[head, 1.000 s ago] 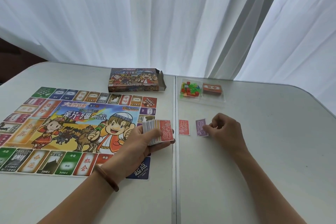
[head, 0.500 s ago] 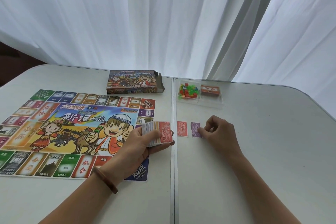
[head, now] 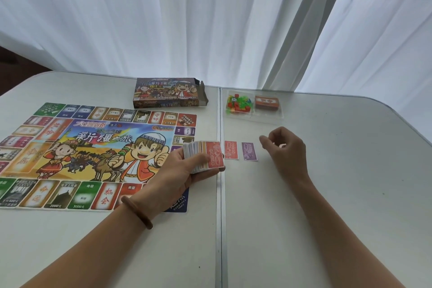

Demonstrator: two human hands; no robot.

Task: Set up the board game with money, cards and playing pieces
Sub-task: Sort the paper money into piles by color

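Note:
My left hand (head: pixel 184 170) grips a fanned stack of play money (head: pixel 205 155), a red 10000 note on top, over the right edge of the colourful game board (head: pixel 93 154). A red note (head: pixel 231 150) and a purple note (head: pixel 249 151) lie flat on the table just right of the stack. My right hand (head: pixel 286 148) hovers right of the purple note with fingers curled and nothing held. Farther back, a clear plastic tray (head: pixel 253 118) holds coloured playing pieces (head: pixel 238 102) with a die and an orange card deck (head: pixel 267 102).
The open game box (head: pixel 169 92) lies behind the board near the table's centre seam (head: pixel 219 217). White curtains hang behind the grey table (head: pixel 350 170), whose rounded edge runs along the far right.
My right hand has let go of the purple note and pulled away to the right. The left hand still holds the stack.

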